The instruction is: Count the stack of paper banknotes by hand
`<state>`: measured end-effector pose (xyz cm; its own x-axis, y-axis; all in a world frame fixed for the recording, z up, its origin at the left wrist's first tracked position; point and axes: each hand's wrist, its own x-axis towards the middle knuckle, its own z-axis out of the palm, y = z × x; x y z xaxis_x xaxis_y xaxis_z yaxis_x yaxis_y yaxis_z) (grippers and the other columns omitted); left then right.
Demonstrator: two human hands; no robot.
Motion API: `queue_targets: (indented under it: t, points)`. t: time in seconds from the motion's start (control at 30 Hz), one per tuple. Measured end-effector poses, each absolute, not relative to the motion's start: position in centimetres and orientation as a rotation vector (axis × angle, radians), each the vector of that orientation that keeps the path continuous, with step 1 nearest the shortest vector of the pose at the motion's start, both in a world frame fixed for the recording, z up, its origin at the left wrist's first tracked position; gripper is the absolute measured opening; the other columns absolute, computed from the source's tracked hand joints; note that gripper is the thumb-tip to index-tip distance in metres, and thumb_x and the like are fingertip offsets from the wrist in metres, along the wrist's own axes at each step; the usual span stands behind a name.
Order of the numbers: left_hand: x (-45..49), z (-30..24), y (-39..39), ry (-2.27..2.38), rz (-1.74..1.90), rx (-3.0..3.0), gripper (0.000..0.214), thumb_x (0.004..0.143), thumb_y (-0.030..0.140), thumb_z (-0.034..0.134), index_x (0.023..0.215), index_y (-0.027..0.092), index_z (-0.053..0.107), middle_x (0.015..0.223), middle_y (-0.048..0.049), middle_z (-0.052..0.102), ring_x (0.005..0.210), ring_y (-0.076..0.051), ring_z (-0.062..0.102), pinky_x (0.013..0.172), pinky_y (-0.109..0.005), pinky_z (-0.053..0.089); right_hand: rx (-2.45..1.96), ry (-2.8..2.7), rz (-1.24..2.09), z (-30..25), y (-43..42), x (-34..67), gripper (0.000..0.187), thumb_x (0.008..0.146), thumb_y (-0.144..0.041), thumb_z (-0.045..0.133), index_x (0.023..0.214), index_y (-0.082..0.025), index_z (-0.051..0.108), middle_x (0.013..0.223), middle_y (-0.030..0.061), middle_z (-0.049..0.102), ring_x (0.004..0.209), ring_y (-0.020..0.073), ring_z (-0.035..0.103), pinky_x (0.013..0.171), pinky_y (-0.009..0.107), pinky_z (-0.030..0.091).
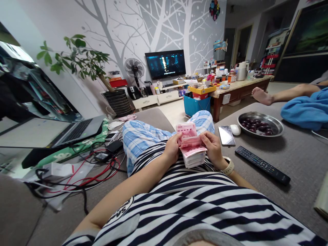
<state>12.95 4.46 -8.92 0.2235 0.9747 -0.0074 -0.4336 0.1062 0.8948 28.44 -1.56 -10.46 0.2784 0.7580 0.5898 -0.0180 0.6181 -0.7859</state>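
Over my lap, both hands are closed on a thick stack of pink banknotes [193, 157]. My left hand [173, 147] pinches the left edge of the notes, fingers partly hidden behind them. My right hand [212, 147], with a pale watch [229, 166] on its wrist, pinches the right edge near the top. Some notes stand up away from me with a "100" showing, while the rest fold down toward me as a thick wad. A band of bent notes crosses between the two thumbs.
On the sofa at right lie a phone [226, 135], a white mouse [235, 129], a remote control [262, 165] and a steel bowl [278, 131] of dark red fruit. Another person's foot [262, 96] rests beyond. At left are a laptop [84, 131] and tangled cables [110, 167].
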Motion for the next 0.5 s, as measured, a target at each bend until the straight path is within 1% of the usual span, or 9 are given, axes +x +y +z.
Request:
queue_targets:
  t: [0.3, 0.5]
  points:
    - [12.96, -9.14, 4.57, 0.754, 1.207, 0.919, 0.02, 0.072, 0.034, 0.08, 0.079, 0.017, 0.073, 0.08, -0.0062, 0.079, 0.09, -0.03, 0.077, 0.09, -0.042, 0.06, -0.739, -1.159, 0.593, -10.46, -1.49, 28.38, 0.043, 0.09, -0.058, 0.068, 0.069, -0.021, 0.062, 0.059, -0.0037, 0.047, 0.054, 0.0121, 0.035, 0.052, 0.028, 0.029]
    - [12.98, -9.19, 4.53, 0.75, 1.192, 0.92, 0.02, 0.072, 0.033, 0.078, 0.08, 0.015, 0.074, 0.08, -0.0071, 0.079, 0.09, -0.029, 0.077, 0.089, -0.04, 0.06, -0.722, -1.156, 0.607, -10.64, -1.33, 28.4, 0.044, 0.09, -0.06, 0.069, 0.071, -0.021, 0.066, 0.06, -0.003, 0.046, 0.055, 0.0128, 0.037, 0.05, 0.028, 0.027]
